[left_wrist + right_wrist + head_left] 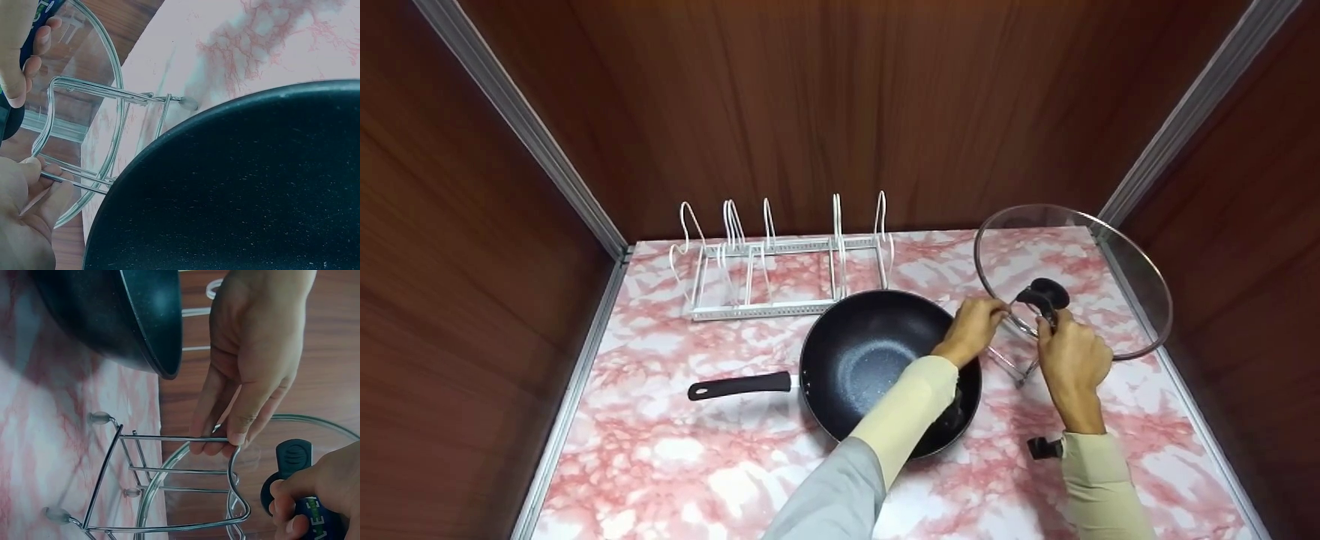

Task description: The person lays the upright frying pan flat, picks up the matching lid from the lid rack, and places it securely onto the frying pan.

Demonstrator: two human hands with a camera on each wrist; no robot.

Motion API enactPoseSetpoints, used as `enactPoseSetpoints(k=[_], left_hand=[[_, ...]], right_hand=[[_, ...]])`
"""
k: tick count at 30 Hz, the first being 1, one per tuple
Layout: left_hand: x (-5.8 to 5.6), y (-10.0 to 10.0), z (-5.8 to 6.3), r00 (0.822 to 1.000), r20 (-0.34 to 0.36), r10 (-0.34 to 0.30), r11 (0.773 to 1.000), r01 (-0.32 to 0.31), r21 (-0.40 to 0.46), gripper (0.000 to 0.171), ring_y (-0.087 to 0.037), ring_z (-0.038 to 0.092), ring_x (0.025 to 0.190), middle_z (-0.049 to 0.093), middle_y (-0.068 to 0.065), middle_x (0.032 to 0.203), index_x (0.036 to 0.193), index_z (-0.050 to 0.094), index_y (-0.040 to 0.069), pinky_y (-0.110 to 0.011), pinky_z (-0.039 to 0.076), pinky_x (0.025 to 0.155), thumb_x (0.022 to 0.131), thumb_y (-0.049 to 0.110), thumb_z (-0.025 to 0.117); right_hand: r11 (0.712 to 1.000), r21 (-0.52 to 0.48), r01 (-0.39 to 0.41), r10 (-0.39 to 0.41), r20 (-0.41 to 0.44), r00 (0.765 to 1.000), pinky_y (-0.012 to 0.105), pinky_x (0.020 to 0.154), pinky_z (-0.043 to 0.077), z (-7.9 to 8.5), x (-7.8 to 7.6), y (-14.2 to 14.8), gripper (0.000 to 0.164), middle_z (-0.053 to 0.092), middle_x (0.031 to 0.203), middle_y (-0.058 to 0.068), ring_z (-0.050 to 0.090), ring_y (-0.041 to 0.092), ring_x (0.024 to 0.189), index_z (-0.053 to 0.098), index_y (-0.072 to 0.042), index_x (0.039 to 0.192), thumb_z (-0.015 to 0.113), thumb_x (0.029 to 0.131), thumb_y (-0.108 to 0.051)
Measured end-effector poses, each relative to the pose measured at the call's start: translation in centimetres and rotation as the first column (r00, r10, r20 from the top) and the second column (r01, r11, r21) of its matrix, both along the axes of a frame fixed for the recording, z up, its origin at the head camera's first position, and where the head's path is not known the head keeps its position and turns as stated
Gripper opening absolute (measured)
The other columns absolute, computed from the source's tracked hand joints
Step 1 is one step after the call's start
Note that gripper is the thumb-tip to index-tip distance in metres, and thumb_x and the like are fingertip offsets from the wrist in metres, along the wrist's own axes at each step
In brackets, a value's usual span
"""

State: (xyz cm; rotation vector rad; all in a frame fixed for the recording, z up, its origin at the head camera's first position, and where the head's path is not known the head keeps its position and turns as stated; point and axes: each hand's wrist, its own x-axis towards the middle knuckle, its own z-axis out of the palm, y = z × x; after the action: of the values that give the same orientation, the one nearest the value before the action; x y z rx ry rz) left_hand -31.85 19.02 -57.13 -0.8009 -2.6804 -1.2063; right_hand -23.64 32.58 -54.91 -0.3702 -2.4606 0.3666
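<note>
Fingers of the left hand [975, 328] pinch a wire stand [102, 477] while, just beside them, the right hand [1076, 356] clamps the black handle [1050, 291], likely the fragile glass lid's [1110, 259] safest hold.

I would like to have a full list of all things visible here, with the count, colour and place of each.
Flat marbled tabletop: one, red and white, lower part of view
Deep round pan with long handle: one, black, middle of tabletop
Metal-wire rack with upright loops: one, white, back left
Round glass lid: one, clear with black knob, tilted, right side
Shiny metal-wire stand: one, silver, right of pan
Wood-grain panels: three, brown, back and both sides
Small unclear object: one, black, lower right
Long sleeves: two, pale yellow, left also grey, on forearms
Left hand: one, pinching stand's wire
Right hand: one, gripping lid's knob
</note>
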Motion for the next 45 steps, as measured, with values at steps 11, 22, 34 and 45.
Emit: enactPoseSetpoints(k=[11,22,34,45], left_hand=[[-0.04,0.16,-0.02,1.000,-0.015,0.012,0.999,-0.012,-0.043,0.016,-0.012,0.076,0.108,0.083,0.001,0.109,0.110,0.083,0.011,-0.014,0.054,0.095,0.102,0.016,0.070],[-0.09,0.07,0.16,1.000,-0.005,0.013,0.999,-0.014,-0.044,0.016,-0.012,0.076,0.106,0.082,-0.001,0.108,0.111,0.083,0.011,-0.016,0.056,0.094,0.103,0.014,0.069],[-0.15,0.07,-0.04,1.000,0.002,0.004,0.999,-0.004,-0.032,0.017,-0.013,0.076,0.107,0.082,-0.002,0.109,0.111,0.083,0.010,-0.016,0.055,0.094,0.103,0.015,0.069],[-0.19,0.08,-0.16,1.000,0.004,-0.007,1.000,0.007,-0.020,0.018,-0.013,0.076,0.106,0.082,-0.003,0.109,0.112,0.082,0.008,-0.015,0.055,0.094,0.104,0.016,0.068]], right_hand=[[1.000,0.004,0.002,-0.002,-0.003,1.000,0.073,0.054,0.044,0.10,0.09,0.02,0.028,0.066,0.080,0.043,0.064,0.068,0.070,0.070,0.004,0.100,0.076,0.096,-0.023],[1.000,0.007,0.011,-0.010,-0.025,1.000,0.072,0.052,0.043,0.11,-0.08,0.07,0.027,0.066,0.078,0.042,0.063,0.067,0.068,0.070,0.004,0.098,0.077,0.095,-0.022],[1.000,0.023,0.011,-0.009,-0.071,0.997,0.073,0.051,0.043,-0.12,0.01,0.25,0.029,0.065,0.074,0.041,0.062,0.067,0.065,0.068,0.005,0.091,0.080,0.092,-0.021],[0.999,0.041,0.006,-0.002,-0.095,0.996,0.072,0.050,0.043,0.08,-0.07,0.34,0.029,0.065,0.072,0.039,0.062,0.066,0.063,0.067,0.006,0.091,0.078,0.093,-0.021]])
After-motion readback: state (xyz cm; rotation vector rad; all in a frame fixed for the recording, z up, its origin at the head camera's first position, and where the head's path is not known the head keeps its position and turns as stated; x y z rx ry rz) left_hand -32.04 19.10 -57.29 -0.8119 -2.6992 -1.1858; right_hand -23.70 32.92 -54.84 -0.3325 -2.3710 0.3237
